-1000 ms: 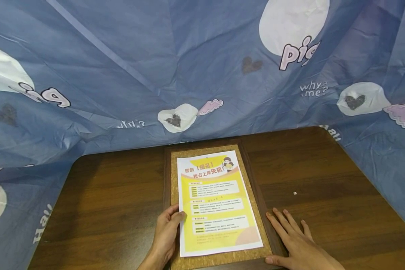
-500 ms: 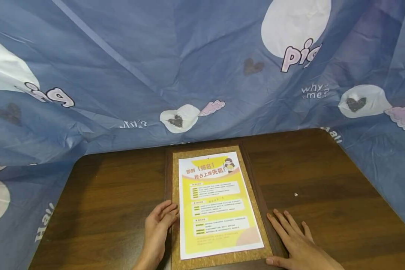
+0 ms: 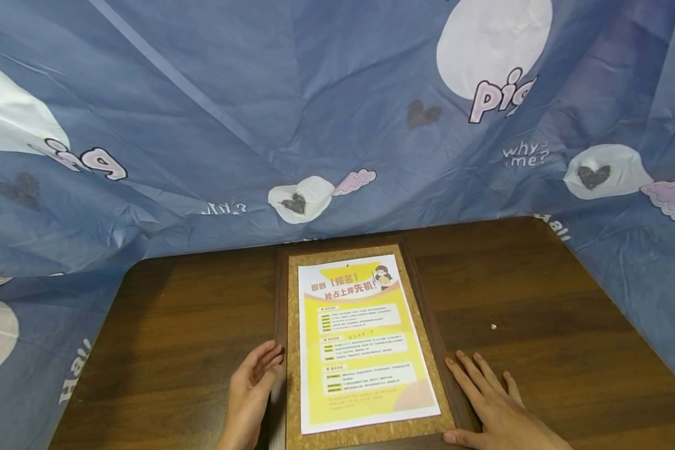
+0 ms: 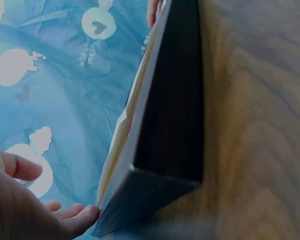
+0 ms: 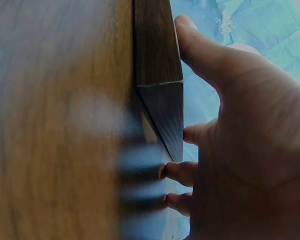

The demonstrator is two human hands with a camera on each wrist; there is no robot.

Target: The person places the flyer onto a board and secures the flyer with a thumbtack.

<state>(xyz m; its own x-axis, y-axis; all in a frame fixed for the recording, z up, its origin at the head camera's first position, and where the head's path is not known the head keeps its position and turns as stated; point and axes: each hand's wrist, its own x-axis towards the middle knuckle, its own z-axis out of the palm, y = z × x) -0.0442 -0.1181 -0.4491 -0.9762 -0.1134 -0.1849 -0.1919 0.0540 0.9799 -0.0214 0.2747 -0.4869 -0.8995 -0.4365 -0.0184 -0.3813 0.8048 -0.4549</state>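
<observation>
A yellow and white printed poster (image 3: 365,350) lies on a cork board (image 3: 293,337) with a dark wood frame (image 3: 427,312). A tiny dark dot, like a pin head, shows at the poster's top edge. My left hand (image 3: 252,390) is at the frame's left side, fingers loosely bent and holding nothing. In the left wrist view, that hand (image 4: 45,200) has its fingertips right at the frame's corner. My right hand (image 3: 492,400) rests spread at the frame's right side. The right wrist view shows this hand (image 5: 255,110) with its thumb along the thick frame edge (image 5: 157,45).
The board lies on a brown wooden table (image 3: 191,319) with rounded far corners. A small shiny bit (image 3: 493,326) sits on the table right of the board. Blue printed cloth (image 3: 230,112) hangs behind and at both sides.
My left hand has let go of the poster's left edge and moved left to the frame's side. The right hand has stayed in place, and the poster still lies on the board.
</observation>
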